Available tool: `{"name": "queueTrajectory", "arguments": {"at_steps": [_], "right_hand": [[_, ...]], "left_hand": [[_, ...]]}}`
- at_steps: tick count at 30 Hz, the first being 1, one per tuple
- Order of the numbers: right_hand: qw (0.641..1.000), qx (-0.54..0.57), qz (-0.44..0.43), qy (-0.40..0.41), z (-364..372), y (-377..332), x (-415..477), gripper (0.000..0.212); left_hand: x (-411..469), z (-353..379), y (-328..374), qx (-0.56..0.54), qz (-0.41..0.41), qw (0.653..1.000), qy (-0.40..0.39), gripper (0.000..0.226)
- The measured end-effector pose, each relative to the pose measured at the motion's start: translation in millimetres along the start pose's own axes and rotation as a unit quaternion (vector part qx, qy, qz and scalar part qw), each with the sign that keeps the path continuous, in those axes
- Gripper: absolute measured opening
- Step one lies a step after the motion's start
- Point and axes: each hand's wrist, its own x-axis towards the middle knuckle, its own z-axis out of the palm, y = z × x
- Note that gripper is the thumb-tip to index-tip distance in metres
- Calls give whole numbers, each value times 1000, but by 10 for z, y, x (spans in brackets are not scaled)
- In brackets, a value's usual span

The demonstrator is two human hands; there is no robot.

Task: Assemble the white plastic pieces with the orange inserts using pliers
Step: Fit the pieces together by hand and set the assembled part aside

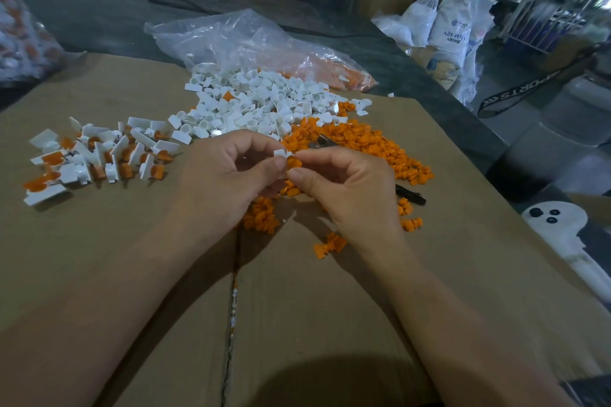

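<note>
Mating parts above the orange heap point(360, 142).
Left hand point(231, 172) pinched a white plastic piece point(280, 153), right hand point(344, 185) a ribbed orange insert point(293, 162); best squared first.

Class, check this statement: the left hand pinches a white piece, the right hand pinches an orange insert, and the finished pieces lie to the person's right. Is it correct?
No. The head view shows the finished pieces on the person's left, not right. The rest holds: the left hand pinches a white piece and the right hand an orange insert.
</note>
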Motion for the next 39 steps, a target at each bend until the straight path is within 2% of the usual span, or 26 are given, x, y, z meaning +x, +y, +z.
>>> {"name": "queueTrajectory", "arguments": {"at_steps": [2,4,6,10,13,16,18,21,24,32,39], "right_hand": [[999,-33,-17,8,23,8,-10,14],[999,-42,-21,12,40,14,-19,13],[998,-49,-29,16,43,27,-20,11],[997,-60,-27,27,41,32,-12,13],[993,-94,-60,28,57,14,-28,10],[984,-143,-98,35,78,9,-43,10],[989,-130,-68,34,68,9,-37,7],[998,-54,7,21,40,11,-17,4],[999,-26,24,18,39,7,-9,11],[999,21,47,-3,9,4,-7,11],[1000,-5,19,-13,4,-12,-7,16]], "left_hand": [[1,-12,-29,30,16,999,3,8],[-4,-35,-48,68,27,997,-1,15],[-13,-45,-67,80,21,996,-12,11],[-31,-49,-76,113,23,993,-16,18],[-35,-53,-45,144,38,989,-21,20],[-44,-49,-36,108,20,994,-12,16],[-48,-24,-16,80,1,997,-5,12],[-49,10,46,8,-30,999,-8,12],[-40,23,84,-36,-47,998,-22,11],[-50,32,110,-42,-31,998,-32,19],[-43,22,112,-22,-32,999,-31,17]]}}
